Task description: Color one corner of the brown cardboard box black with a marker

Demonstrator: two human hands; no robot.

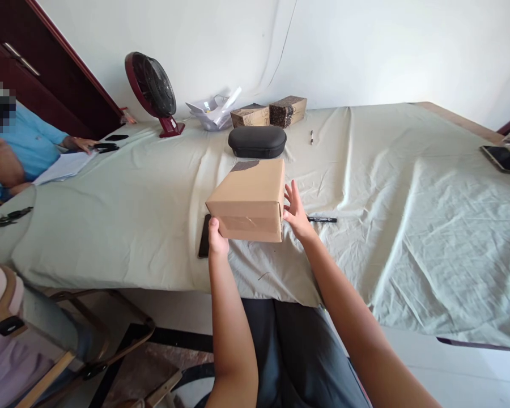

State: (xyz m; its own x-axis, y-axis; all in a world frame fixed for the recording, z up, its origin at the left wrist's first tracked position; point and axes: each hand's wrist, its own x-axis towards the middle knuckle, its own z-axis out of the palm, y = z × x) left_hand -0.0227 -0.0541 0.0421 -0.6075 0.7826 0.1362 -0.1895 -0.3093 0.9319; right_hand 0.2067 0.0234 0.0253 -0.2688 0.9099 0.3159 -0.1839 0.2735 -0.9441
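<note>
Cloth-draped table, white wall

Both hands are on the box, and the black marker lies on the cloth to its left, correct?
No. The head view shows the left hand and right hand on the box, but the marker lies on the cloth to its right, not its left.
</note>
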